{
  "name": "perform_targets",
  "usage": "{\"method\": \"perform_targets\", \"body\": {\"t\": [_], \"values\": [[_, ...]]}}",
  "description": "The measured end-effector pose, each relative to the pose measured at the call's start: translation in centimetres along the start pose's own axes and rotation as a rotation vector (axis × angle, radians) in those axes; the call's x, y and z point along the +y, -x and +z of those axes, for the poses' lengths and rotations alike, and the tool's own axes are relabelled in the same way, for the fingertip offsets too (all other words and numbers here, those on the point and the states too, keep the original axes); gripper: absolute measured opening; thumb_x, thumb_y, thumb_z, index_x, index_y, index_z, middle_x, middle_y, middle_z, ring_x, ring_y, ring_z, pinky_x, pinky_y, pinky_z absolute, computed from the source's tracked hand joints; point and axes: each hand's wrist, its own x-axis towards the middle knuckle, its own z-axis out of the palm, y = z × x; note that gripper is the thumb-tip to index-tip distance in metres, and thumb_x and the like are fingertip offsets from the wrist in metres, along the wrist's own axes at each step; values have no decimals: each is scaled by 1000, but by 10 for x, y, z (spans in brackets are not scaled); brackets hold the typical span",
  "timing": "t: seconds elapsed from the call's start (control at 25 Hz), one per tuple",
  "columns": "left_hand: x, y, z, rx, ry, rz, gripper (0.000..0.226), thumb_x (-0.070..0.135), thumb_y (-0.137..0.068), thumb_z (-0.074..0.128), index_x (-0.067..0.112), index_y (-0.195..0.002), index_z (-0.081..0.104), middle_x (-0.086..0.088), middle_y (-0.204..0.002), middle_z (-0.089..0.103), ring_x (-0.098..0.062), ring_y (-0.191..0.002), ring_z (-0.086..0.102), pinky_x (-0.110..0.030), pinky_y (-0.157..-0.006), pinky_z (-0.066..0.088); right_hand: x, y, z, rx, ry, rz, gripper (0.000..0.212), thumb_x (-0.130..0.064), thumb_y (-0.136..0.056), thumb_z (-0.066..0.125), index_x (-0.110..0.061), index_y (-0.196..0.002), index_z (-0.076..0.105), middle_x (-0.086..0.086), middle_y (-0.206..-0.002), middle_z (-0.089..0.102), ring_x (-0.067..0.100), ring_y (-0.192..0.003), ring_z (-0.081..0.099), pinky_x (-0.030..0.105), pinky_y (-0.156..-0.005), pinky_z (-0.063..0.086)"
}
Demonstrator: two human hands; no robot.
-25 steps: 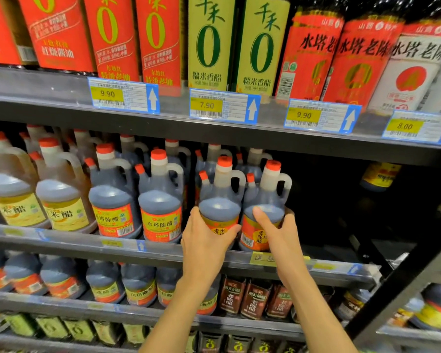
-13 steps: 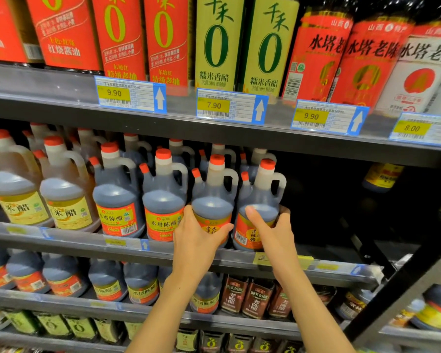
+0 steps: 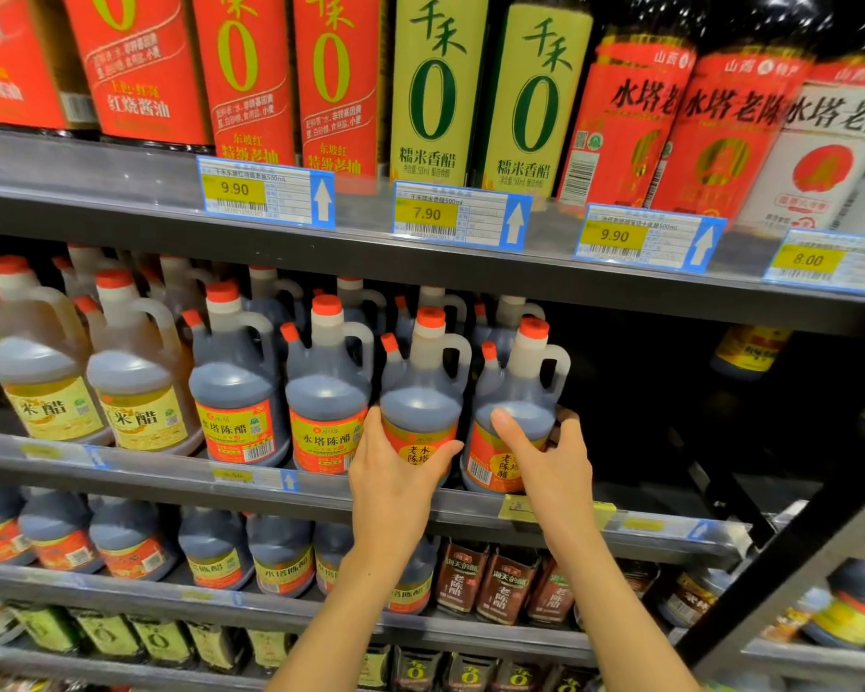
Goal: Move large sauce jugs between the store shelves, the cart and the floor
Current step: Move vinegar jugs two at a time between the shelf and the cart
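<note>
Dark vinegar jugs with red caps and orange labels stand in a row on the middle shelf [image 3: 161, 469]. My left hand [image 3: 398, 479] grips the lower front of one jug [image 3: 423, 387], with its thumb on the right side of the label. My right hand [image 3: 553, 459] holds the rightmost jug [image 3: 518, 392], thumb on its front and fingers curled round its right side. Both jugs stand upright near the shelf's front edge, close beside each other.
Left of the held jugs stand two more dark jugs [image 3: 328, 392] and paler rice vinegar jugs [image 3: 46, 377]. To the right the shelf is dark and open [image 3: 670, 417]. Tall bottles [image 3: 435, 87] line the shelf above, smaller jugs [image 3: 280, 556] the one below. A black upright [image 3: 790, 556] crosses lower right.
Both held jugs have slid a little left, closing the gap to the neighbouring dark jug. My hands kept their hold and moved with them.
</note>
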Motion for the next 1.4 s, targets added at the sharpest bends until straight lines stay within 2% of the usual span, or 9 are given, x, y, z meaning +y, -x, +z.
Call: {"method": "perform_targets", "body": {"t": [0.12,0.28,0.52,0.76,0.96,1.08,1.24,1.32,1.4], "values": [[-2,-2,-3,-24,-19,0,95,59,-72,83,20,-148,41,2,-144,54,-20,-133,50,-43,-108,47,-1,1,-1,-18,5,-3,57,-51,-80,78,-32,-126,49,-23,-112,59,-6,-101,58,17,-75,48],[-2,-3,-5,-62,-49,13,93,61,-72,81,20,-146,42,3,-142,56,-19,-131,52,-40,-106,49,-3,1,-1,-41,36,8,61,-58,-79,75,-33,-126,46,-22,-112,58,-6,-99,57,21,-78,48],[-8,-3,-7,-126,-173,-29,110,88,-70,60,25,-155,27,0,-152,48,-26,-137,48,-51,-106,48,-6,3,-3,-71,85,45,81,-72,-68,67,-25,-130,46,-11,-121,59,9,-108,60,28,-86,49],[-9,5,-37,-254,-185,21,94,72,-85,63,29,-159,25,10,-160,39,-15,-145,40,-43,-113,44,-10,20,-10,-64,121,38,88,-50,-85,75,-23,-155,28,-10,-139,43,6,-125,43,26,-98,37],[-6,10,-81,-436,-391,140,78,53,-97,58,17,-159,28,-1,-160,40,-19,-146,39,-40,-116,39,-24,57,-13,-80,202,-27,77,-40,-94,69,-19,-157,28,-9,-142,41,4,-127,39,22,-101,32],[-4,11,-125,-563,-554,259,74,51,-101,52,16,-159,25,-3,-161,37,-21,-147,36,-37,-118,35,-35,88,-10,-126,378,-39,75,-43,-96,64,-14,-156,30,-9,-139,44,12,-130,45,25,-100,37],[-13,18,-210,-630,-944,409,83,68,-99,28,12,-160,21,-8,-166,25,-26,-153,23,-40,-123,22,-33,133,4,-264,903,-46,94,-80,-86,40,-14,-153,35,9,-155,44,29,-141,43,40,-111,40],[-23,25,-261,-671,-1070,379,104,79,-84,2,12,-162,15,-8,-169,15,-26,-156,13,-44,-126,13,-40,157,24,-353,1078,-56,104,-85,-85,33,-13,-160,25,10,-166,30,28,-151,31,43,-120,33],[-41,36,-319,-688,-1134,302,106,81,-82,-3,14,-163,9,-5,-171,8,-27,-157,6,-49,-127,8,-53,185,56,-466,1149,-117,105,-84,-87,33,-11,-162,19,11,-169,21,28,-154,24,44,-123,27]]}}
